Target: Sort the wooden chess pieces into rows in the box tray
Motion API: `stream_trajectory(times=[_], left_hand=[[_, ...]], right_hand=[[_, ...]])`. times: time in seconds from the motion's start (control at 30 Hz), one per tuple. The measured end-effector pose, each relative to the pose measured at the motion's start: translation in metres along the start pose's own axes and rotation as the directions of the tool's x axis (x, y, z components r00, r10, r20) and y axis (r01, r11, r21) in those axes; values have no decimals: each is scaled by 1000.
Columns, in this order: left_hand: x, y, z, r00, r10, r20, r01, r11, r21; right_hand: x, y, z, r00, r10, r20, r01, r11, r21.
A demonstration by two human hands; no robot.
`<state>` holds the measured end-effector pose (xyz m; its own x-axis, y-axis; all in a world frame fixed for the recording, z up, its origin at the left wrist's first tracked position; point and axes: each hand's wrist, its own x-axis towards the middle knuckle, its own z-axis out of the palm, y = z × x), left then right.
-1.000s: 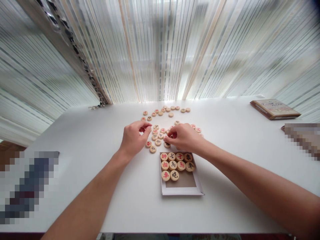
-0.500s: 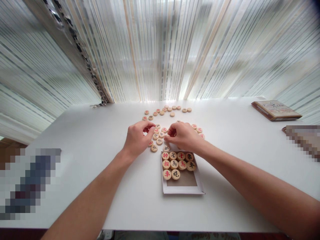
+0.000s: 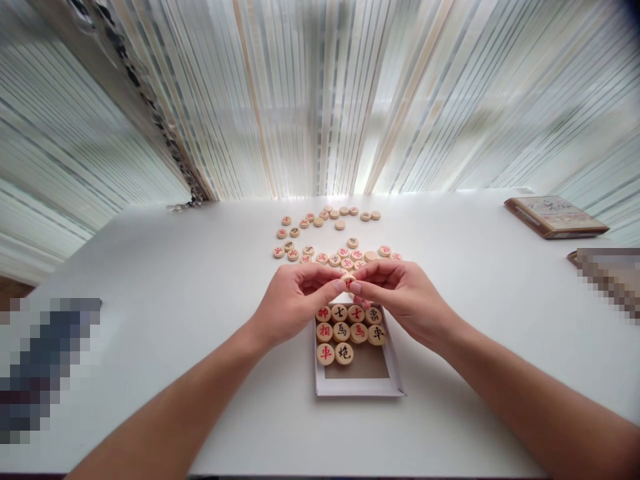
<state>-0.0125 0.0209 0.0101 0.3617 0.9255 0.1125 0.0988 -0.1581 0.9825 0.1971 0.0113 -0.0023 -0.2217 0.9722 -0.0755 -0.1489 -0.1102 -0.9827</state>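
Note:
My left hand (image 3: 303,295) and my right hand (image 3: 395,293) meet above the far edge of a shallow box (image 3: 357,388). Between their fingertips they pinch one round wooden Chinese chess piece (image 3: 349,284) with a red character, tilted towards me. Inside the box, pieces with red or black characters stand in rows; a black-marked piece (image 3: 344,354) ends the nearest row, beside bare brown bottom. Loose pieces (image 3: 335,261) lie on the white table just beyond my hands, some hidden behind my fingers.
More pieces (image 3: 318,222) are scattered farther back near the striped curtain (image 3: 320,100). A flat printed box (image 3: 555,217) lies at the back right, with a blurred-out object (image 3: 610,280) in front of it. Another pixelated object (image 3: 50,367) is at the left.
My hands, apart over the loose pieces before, have come together nearer the box and now share one piece. The view has shifted slightly.

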Motion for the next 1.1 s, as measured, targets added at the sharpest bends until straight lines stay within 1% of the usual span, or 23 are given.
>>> stream_trajectory(times=[0.13, 0.23, 0.43, 0.73, 0.87, 0.97, 1.1], left_hand=[[-3, 1, 3, 1000, -18, 15, 19, 999, -31], [-4, 3, 4, 1000, -16, 5, 16, 999, -36], [-5, 9, 8, 999, -25, -34, 24, 999, -44], [-6, 10, 10, 998, -45, -47, 40, 993, -113], [-8, 10, 12, 998, -30, -49, 23, 991, -135], [-8, 10, 13, 999, -31, -38, 24, 982, -188], [-9, 9, 15, 999, -33, -34, 24, 973, -232]], right_hand=[[-5, 1, 0, 1000, -6, 6, 5, 999, 32], [-8, 1, -1, 1000, -10, 6, 9, 999, 54], [-9, -2, 0, 998, -64, 15, 63, 995, 81], [-12, -4, 3, 987, -160, 2, 160, 986, 46], [-12, -3, 3, 985, -171, -20, 172, 984, 35], [-12, -2, 2, 984, -175, -23, 176, 983, 59], [-11, -2, 3, 990, -139, -11, 139, 985, 100]])
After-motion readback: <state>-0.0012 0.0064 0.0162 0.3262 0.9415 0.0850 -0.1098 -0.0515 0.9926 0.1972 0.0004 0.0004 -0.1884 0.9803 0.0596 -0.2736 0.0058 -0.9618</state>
